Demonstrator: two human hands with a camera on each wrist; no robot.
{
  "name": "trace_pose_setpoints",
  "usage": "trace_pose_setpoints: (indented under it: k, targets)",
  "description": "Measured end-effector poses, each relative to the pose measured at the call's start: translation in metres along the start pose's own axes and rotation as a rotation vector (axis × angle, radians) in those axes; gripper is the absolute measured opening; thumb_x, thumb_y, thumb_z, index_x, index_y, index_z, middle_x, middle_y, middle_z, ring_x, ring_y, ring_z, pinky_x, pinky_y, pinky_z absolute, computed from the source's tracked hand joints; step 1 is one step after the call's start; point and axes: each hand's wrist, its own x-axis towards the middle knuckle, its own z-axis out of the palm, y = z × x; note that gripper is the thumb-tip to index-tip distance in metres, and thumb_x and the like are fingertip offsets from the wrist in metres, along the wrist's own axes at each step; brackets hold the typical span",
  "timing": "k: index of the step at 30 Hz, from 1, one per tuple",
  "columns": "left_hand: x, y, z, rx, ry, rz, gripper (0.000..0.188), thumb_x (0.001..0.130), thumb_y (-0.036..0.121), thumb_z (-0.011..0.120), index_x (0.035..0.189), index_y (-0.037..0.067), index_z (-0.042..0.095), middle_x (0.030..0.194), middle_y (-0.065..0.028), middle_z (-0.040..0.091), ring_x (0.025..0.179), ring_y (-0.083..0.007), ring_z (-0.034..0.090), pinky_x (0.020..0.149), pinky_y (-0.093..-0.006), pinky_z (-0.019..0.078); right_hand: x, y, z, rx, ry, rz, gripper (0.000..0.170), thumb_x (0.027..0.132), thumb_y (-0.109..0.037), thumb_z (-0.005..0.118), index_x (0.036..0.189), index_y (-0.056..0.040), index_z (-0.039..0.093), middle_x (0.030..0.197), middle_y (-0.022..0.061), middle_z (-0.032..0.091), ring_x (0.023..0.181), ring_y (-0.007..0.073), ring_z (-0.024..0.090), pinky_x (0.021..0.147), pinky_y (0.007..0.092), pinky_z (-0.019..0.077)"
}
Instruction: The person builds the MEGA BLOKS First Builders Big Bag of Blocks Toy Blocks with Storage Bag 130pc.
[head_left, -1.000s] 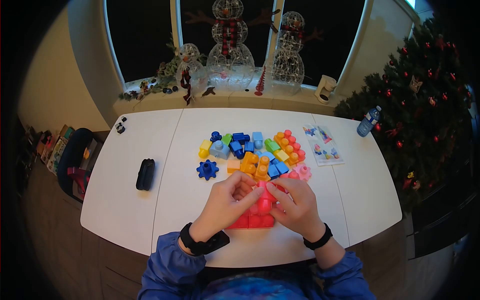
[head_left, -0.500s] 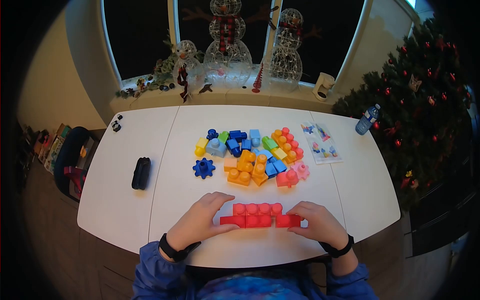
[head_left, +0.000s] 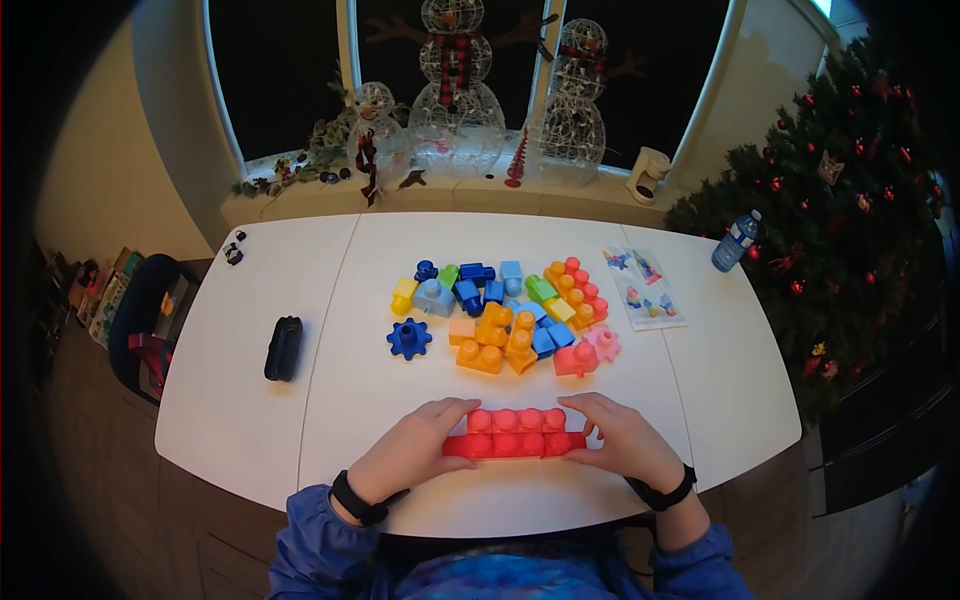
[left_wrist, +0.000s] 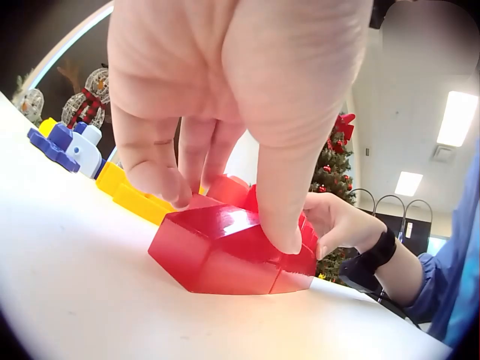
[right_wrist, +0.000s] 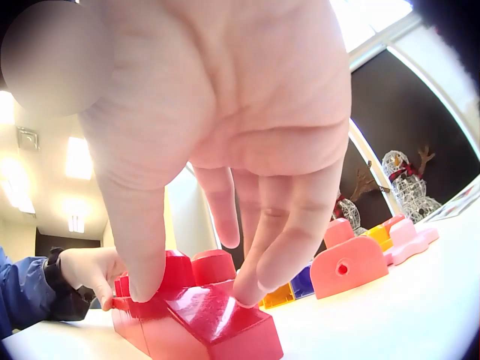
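Several red toy building blocks [head_left: 508, 446] stand side by side on the table near its front edge, studs up, with a sloped block at each end. My left hand [head_left: 408, 453] grips the left end, its thumb on the near side and fingers on the far side. In the left wrist view the left sloped block [left_wrist: 225, 259] sits flat on the tabletop under that hand. At the opposite end my right hand [head_left: 630, 443] pinches the right sloped block [right_wrist: 225, 319] between thumb and fingers, pressed up against the row.
Beyond the hands lie loose blocks, including orange blocks [head_left: 480, 355], a blue gear piece [head_left: 408, 339] and a pink block [head_left: 577, 359]. A black case [head_left: 284, 348] lies left, a picture sheet [head_left: 645, 288] right. A water bottle [head_left: 736, 241] stands near the far right edge.
Both hands came down from a raised red block to the row's ends. The right sloped block, apart from the row half a second ago, has slid left against it.
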Motion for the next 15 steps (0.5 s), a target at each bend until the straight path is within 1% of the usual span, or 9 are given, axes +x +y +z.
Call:
trace_pose_setpoints:
  k: [2,5,8,11,15]
  targets:
    - [0.0,-0.007,0.004,0.022,0.02,0.038,0.075,0.079,0.029,0.089,0.142,0.004,0.055,0.131,-0.0199,0.064,0.119,-0.0391,0.062,0.101,-0.0433,0.0522,0.003,0.001,0.001,-0.011,-0.027,-0.007,0.059,0.079,-0.022,0.087,0.131,-0.0089,0.062,0.12,0.0116,0.069,0.088,0.031,0.071,0.08,0.0383,0.059]
    - [0.002,-0.007,0.003,0.021,0.019,0.018,0.074,0.079,0.028,0.089,0.141,0.004,0.056,0.13,-0.0198,0.065,0.119,-0.0394,0.062,0.101,-0.0441,0.0517,0.007,0.004,0.003,-0.035,-0.045,-0.02,0.058,0.08,-0.022,0.087,0.131,-0.0089,0.062,0.121,0.0118,0.069,0.093,0.0327,0.071,0.082,0.0394,0.0588]
    - [0.003,-0.003,0.0,0.016,0.006,0.003,0.071,0.08,0.019,0.086,0.141,0.002,0.055,0.132,-0.0212,0.064,0.12,-0.04,0.061,0.103,-0.0441,0.051,0.01,0.006,0.003,-0.061,-0.041,-0.053,0.057,0.08,-0.023,0.086,0.13,-0.0088,0.063,0.121,0.0122,0.068,0.096,0.0343,0.071,0.082,0.0403,0.0586]
    - [0.003,-0.007,0.003,0.022,0.027,0.008,0.075,0.079,0.029,0.09,0.141,0.004,0.056,0.129,-0.0202,0.066,0.119,-0.0398,0.062,0.101,-0.0441,0.0516,0.012,0.006,0.003,-0.074,-0.05,-0.05,0.056,0.081,-0.025,0.086,0.129,-0.0085,0.063,0.12,0.0122,0.068,0.097,0.0347,0.07,0.082,0.0403,0.0586]
    - [0.004,-0.005,0.001,0.023,0.025,-0.002,0.077,0.078,0.031,0.09,0.142,0.003,0.056,0.13,-0.0205,0.065,0.119,-0.0399,0.062,0.1,-0.044,0.0519,0.014,0.003,-0.002,-0.086,-0.043,-0.059,0.053,0.083,-0.028,0.085,0.128,-0.0083,0.063,0.118,0.0108,0.068,0.091,0.0319,0.07,0.08,0.0389,0.0584]
